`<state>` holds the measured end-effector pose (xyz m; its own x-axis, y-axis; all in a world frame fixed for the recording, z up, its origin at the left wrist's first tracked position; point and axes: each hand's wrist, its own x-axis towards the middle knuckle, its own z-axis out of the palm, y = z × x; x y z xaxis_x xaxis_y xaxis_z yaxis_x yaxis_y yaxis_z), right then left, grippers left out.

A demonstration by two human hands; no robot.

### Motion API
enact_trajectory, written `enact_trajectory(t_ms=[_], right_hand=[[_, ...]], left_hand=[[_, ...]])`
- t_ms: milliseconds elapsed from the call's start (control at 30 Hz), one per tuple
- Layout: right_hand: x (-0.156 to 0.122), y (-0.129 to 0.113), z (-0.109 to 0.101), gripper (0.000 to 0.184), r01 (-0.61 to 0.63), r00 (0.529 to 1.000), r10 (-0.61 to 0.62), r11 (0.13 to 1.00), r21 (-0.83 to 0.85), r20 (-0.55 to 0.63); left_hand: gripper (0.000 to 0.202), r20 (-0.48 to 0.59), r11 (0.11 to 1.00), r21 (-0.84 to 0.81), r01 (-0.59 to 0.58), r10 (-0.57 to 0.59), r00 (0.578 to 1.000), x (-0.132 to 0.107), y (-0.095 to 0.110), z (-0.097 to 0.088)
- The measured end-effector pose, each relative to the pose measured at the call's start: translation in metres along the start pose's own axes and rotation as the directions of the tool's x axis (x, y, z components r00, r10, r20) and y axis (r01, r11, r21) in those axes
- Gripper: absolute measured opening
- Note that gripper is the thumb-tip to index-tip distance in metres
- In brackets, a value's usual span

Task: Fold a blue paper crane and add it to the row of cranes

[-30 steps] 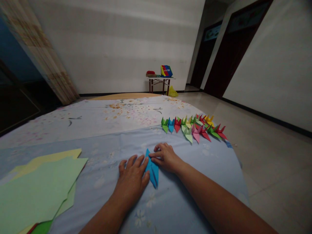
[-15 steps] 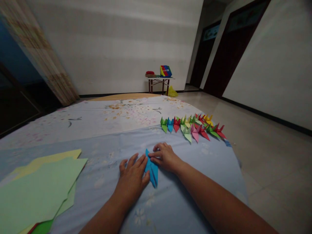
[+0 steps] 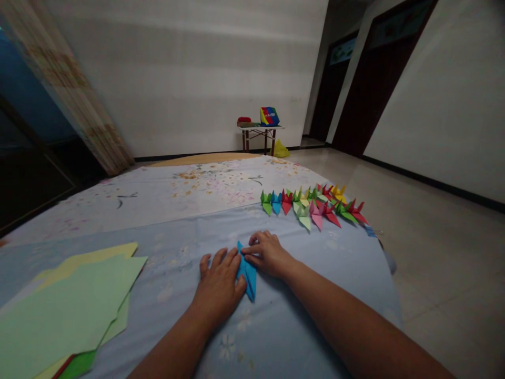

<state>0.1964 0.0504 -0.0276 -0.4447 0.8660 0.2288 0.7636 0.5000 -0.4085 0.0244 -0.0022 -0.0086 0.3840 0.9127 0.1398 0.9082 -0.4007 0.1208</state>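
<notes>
On blue floral bedsheet (image 3: pixel 158 273), L hand (image 3: pixel 218 287) lies flat and open, thumb against folded blue origami paper (image 3: pixel 246 271), R hand (image 3: pixel 268 255) open w/ fingertips on it, no real grip, seemingly pinning it flat, origami cranes (image 3: pixel 303 208) lined up just beyond.

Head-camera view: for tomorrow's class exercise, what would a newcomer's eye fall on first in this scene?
The bright row of origami cranes in many colours stands out first, lined up on the pale blue cloth ahead of the hands. Next comes the blue folded paper at the centre, with the right hand pressing its fingers on it and the left hand flat beside it. At lower left lie large sheets of green paper.
</notes>
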Motion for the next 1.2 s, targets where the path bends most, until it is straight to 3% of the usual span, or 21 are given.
enact_trajectory(t_ms=[367,600,867,1033,1200], right_hand=[[0.0,0.001,0.002,0.022,0.022,0.999,-0.022,1.0,0.005,-0.041],[0.001,0.001,0.003,0.025,0.015,0.999,-0.016,1.0,-0.015,-0.036],[0.001,0.001,0.002,0.024,-0.002,0.999,0.002,1.0,0.002,-0.034],[0.002,0.001,0.001,0.023,-0.021,1.0,0.022,0.999,0.036,-0.022],[0.001,-0.001,-0.001,0.02,-0.031,0.999,0.031,0.999,0.021,-0.016]], left_hand=[[0.041,0.064,0.999,-0.02,-0.04,0.041,0.997,0.009,-0.003,-0.003],[0.058,0.138,1.0,0.0,-0.024,0.024,0.99,0.023,-0.005,-0.008],[0.037,-0.015,0.992,0.123,0.034,-0.032,0.999,0.004,0.015,-0.002],[0.037,-0.072,0.998,0.06,0.016,-0.012,0.997,-0.002,0.014,-0.002],[0.042,-0.047,1.0,-0.001,0.013,-0.013,0.999,-0.002,0.011,-0.006]])
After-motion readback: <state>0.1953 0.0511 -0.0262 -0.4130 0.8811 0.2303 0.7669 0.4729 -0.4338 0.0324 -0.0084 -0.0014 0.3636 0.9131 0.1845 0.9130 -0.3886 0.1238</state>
